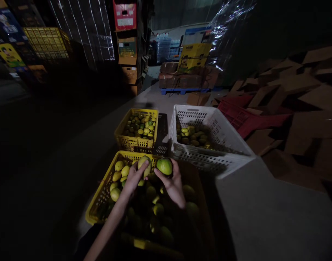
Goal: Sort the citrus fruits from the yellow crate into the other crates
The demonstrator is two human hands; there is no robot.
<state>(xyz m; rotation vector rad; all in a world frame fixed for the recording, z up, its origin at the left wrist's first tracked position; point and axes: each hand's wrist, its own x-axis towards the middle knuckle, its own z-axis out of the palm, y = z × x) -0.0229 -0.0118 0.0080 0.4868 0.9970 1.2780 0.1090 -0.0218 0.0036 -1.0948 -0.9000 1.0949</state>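
Head view, dim light. Left hand is closed around a yellowish, oval fruit, fingers curled over its top. Right hand grips a round green fruit from below, fingertips wrapped up its sides. Both fruits are held just above the far rim of the near yellow crate, close beside each other but not touching as far as can be seen.

Near yellow crate: plastic, perforated lattice walls, rectangular. It holds a heap of smooth-skinned citrus-like fruit; those along the left wall are lit yellow, the rest lie in shadow and read dark green.

Far yellow crate: same lattice plastic, smaller in frame, sits beyond the near one, partly filled with mixed green and yellow fruit. A dark perforated crate stands just beside its right wall.

White crate: larger, slotted plastic walls, right of the far yellow crate, with a shallow layer of fruit at its far left corner.

All crates rest on a smooth grey concrete floor. Flattened brown cardboard is piled at right with a red plastic crate among it. Stacked printed cartons stand at the back.
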